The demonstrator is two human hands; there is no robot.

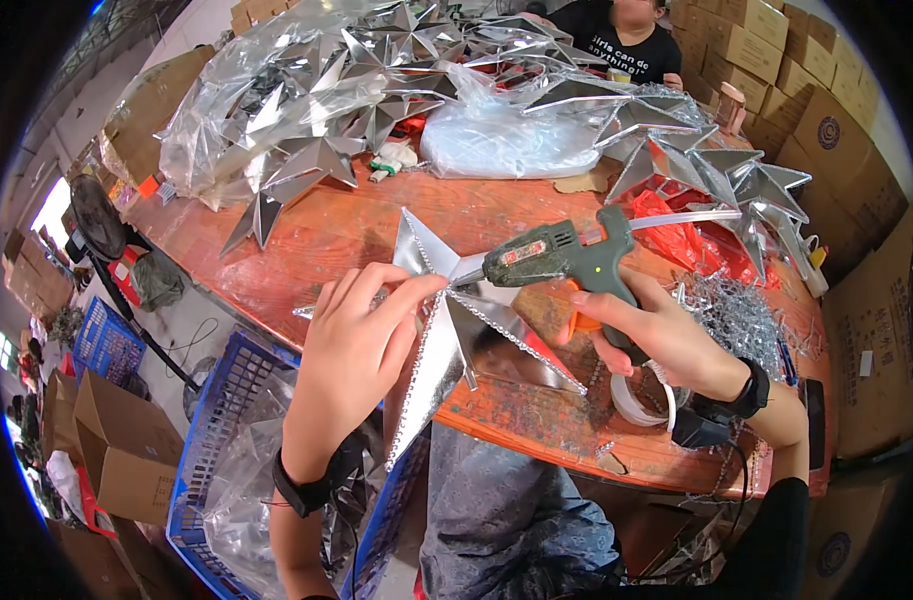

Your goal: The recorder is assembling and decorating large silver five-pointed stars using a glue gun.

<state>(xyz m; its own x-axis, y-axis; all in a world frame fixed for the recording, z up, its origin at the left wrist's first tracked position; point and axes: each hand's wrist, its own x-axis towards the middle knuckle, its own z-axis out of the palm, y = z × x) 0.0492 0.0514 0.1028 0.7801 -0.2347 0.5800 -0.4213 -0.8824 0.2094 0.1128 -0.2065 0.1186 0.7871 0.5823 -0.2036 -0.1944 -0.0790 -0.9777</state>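
Note:
A shiny silver five-pointed star [429, 375] is held over the table's near edge, with beaded silver trim along some of its edges. My left hand [362, 325] grips it, fingertips pressed near its centre. My right hand [667, 335] is wrapped round the handle of a dark green glue gun [547, 255], its fingers by the orange trigger [580, 318]. The gun's nozzle touches or nearly touches the star beside my left fingertips; which of these, I cannot tell. A clear glue stick [687, 217] juts from the gun's back end.
Finished-looking silver stars [312, 165] and a clear plastic bag [507, 140] cover the far side of the orange-red table [347, 228]. Tangled silver trim [732, 315] and a white tape roll [642, 405] lie at right. A blue crate [202, 450] stands lower left. Another person [617, 45] is across the table.

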